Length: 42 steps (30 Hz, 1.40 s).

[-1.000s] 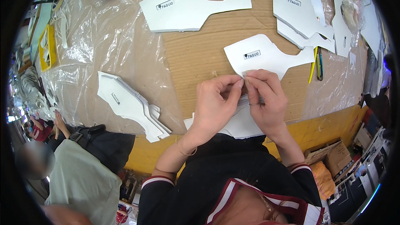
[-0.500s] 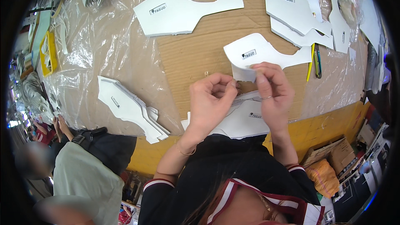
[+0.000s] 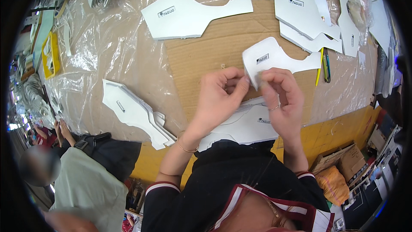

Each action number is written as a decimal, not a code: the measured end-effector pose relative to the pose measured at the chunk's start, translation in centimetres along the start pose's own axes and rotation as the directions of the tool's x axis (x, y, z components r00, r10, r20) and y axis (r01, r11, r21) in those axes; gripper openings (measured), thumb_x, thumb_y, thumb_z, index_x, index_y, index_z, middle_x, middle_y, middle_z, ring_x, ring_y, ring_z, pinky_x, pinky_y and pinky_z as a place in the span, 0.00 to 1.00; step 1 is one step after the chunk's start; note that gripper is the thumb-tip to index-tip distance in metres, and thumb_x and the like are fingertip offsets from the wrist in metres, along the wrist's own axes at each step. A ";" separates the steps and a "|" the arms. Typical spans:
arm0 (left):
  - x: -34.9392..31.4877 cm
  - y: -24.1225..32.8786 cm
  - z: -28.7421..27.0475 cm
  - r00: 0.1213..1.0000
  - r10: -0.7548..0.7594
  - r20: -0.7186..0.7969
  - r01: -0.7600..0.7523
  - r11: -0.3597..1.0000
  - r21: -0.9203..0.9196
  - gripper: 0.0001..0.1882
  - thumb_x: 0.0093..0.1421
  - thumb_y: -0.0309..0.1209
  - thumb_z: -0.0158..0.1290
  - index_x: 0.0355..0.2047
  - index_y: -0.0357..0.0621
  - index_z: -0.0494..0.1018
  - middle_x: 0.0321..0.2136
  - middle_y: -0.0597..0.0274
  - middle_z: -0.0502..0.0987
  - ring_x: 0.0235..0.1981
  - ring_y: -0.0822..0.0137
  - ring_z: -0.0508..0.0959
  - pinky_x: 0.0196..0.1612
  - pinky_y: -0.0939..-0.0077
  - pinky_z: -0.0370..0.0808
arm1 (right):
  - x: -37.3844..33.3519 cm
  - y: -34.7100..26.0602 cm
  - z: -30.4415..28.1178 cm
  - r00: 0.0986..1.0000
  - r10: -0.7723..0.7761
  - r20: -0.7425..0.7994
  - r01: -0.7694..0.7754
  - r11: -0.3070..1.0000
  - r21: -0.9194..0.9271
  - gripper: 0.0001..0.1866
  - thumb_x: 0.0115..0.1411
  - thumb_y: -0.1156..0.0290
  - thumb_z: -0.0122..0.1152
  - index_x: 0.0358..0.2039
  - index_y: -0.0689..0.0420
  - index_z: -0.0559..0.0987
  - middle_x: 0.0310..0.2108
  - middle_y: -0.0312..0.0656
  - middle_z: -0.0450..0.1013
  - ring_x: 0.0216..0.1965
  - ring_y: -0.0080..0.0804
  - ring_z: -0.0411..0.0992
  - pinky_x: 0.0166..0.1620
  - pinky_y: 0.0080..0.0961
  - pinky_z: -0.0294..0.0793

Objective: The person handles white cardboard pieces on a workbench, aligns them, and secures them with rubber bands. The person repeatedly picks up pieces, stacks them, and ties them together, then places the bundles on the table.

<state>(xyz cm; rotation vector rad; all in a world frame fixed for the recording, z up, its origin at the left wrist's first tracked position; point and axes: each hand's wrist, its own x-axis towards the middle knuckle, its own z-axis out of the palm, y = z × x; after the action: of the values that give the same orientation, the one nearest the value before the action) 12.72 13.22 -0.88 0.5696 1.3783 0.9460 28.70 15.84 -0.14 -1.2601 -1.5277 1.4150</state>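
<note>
A white cut panel [image 3: 283, 56] with a small dark printed mark lies over the cardboard, its near left corner lifted and bent up between my hands. At that panel's left edge, my left hand [image 3: 223, 96] is closed, thumb and forefinger pinched together. My right hand [image 3: 282, 101], a ring on one finger, pinches the raised near edge; the fingertips partly hide it. Below both hands a pile of similar white panels [image 3: 246, 124] rests at the table's near edge, partly covered by my hands.
Another white panel [image 3: 189, 17] lies at the far side of the cardboard sheet [image 3: 206, 56]. A stack of panels [image 3: 133, 111] is at left, more panels [image 3: 296, 13] at far right. A yellow pen [image 3: 319, 66] and a cutter knife [image 3: 327, 65] lie right. A person [image 3: 90, 184] is at left.
The panel between my hands has shifted a little right, and its near corner is now bent up more steeply. My left hand has moved slightly right and upward with it.
</note>
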 end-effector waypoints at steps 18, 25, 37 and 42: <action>-0.5 -0.3 1.8 0.963 0.207 -0.171 -0.185 0.973 0.139 0.09 0.60 0.25 0.58 0.37 0.29 0.79 0.25 0.53 0.82 0.25 0.72 0.81 0.30 0.80 0.77 | 0.8 -0.2 0.6 0.999 0.041 -0.035 -0.048 0.968 -0.245 0.05 0.66 0.76 0.54 0.36 0.66 0.74 0.32 0.37 0.70 0.33 0.20 0.65 0.38 0.16 0.66; -0.1 -0.7 1.3 0.955 0.269 -0.129 -0.237 0.946 0.220 0.08 0.62 0.25 0.57 0.37 0.31 0.80 0.24 0.63 0.80 0.25 0.80 0.74 0.28 0.84 0.71 | 1.0 0.0 0.4 0.999 0.047 -0.028 -0.051 0.979 -0.199 0.05 0.67 0.76 0.54 0.36 0.66 0.74 0.32 0.37 0.69 0.33 0.19 0.65 0.36 0.16 0.66; 0.1 -1.0 1.5 0.968 0.190 -0.165 -0.162 0.973 0.165 0.09 0.62 0.24 0.55 0.38 0.28 0.79 0.27 0.60 0.82 0.28 0.79 0.78 0.31 0.85 0.75 | 1.4 0.2 0.0 0.998 0.065 -0.002 -0.064 0.983 -0.170 0.05 0.67 0.75 0.54 0.36 0.65 0.74 0.30 0.34 0.68 0.31 0.19 0.63 0.36 0.16 0.65; 0.3 -1.2 2.0 0.956 0.211 -0.205 -0.197 0.977 0.087 0.08 0.61 0.24 0.56 0.37 0.30 0.80 0.26 0.55 0.82 0.27 0.75 0.81 0.31 0.82 0.78 | 1.6 0.2 -0.1 0.994 0.105 0.008 -0.103 0.982 -0.160 0.06 0.67 0.75 0.54 0.36 0.65 0.74 0.29 0.33 0.68 0.31 0.18 0.63 0.36 0.16 0.65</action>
<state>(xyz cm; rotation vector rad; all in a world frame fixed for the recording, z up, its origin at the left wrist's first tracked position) 14.86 13.20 -1.69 0.6854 1.5681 1.1587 28.40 17.36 -0.49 -1.4462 -1.6341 1.3933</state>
